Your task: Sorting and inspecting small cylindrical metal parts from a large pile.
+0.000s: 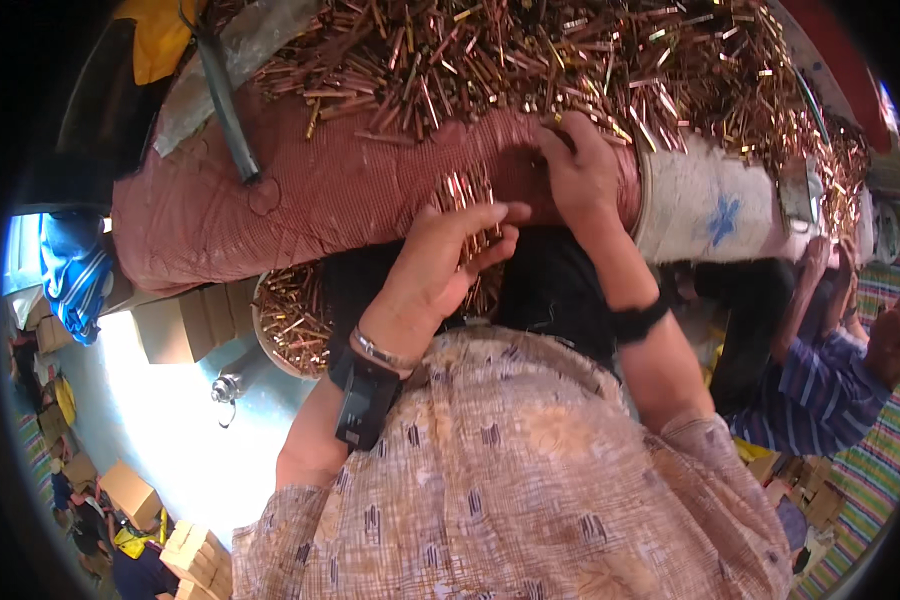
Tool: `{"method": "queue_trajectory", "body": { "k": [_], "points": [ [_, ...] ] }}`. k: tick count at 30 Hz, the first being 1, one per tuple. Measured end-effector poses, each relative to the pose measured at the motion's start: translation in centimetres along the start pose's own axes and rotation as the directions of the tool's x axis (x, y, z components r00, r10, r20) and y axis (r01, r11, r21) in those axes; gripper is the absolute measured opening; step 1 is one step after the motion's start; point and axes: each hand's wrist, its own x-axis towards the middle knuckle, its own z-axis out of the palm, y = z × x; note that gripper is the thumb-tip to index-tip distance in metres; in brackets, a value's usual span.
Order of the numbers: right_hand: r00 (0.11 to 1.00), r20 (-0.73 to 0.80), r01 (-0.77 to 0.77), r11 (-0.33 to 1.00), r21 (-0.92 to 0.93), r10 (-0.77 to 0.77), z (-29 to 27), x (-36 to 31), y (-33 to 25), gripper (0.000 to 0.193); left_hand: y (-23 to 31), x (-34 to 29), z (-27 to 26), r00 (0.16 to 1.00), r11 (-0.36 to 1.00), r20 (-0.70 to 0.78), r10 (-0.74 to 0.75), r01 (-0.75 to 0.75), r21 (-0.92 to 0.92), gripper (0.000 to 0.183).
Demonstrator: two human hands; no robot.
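Plainly, the left hand is curled around a bundle of brass pins, thumb and fingers closed on their lower ends so the tips stand up in a tight sheaf. It sits just below the edge of the counter, near the picture's middle. At about one o'clock from it, the right hand lies palm down on the red cloth that covers the counter, fingers bent into the near rim of the big heap of loose pins; whether it pinches any pin I cannot tell, since the fingertips are hidden among them.

The bundle looks loosely gathered and uneven, so I judge the main risk is a few pins sliding out of the left hand's grip, above all if more are pushed in from the side. They would drop past the counter edge toward the lap and the dark gap below. A round bowl of pins stands at about eight o'clock from the left hand, too far aside to catch them.

The heap itself runs right to the cloth's front edge, so a sweeping pull by the right hand could drag extra pins over it. At three o'clock another person in a striped sleeve sits close, where an elbow could knock either arm.
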Motion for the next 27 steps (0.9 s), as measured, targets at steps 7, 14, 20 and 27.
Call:
{"method": "queue_trajectory", "body": {
  "k": [7,14,20,27],
  "points": [
    [0.850,0.389,-0.525,0.503,0.687,0.355,-2.0,-0.4,-2.2,0.012,0.0,0.0,-0.1,0.999,0.999,0.034,0.015,-0.013,-0.048,0.019],
    [0.697,0.638,-0.715,0.250,0.653,0.327,-2.5,-2.7,-4.2,0.014,-0.1,-0.6,0.3,0.997,0.999,0.060,0.040,-0.038,-0.033,0.018],
    [0.717,0.577,-0.696,0.353,0.625,0.391,-2.3,-2.6,-4.8,0.019,-0.3,-0.4,-0.3,1.000,0.998,0.005,0.009,-0.009,0.062,0.012],
    [0.926,0.277,-0.325,0.912,0.248,0.255,-0.1,2.5,-1.5,0.015,-0.2,-0.2,-0.7,0.999,0.995,-0.042,0.023,-0.019,0.097,0.011]
  ]
}}
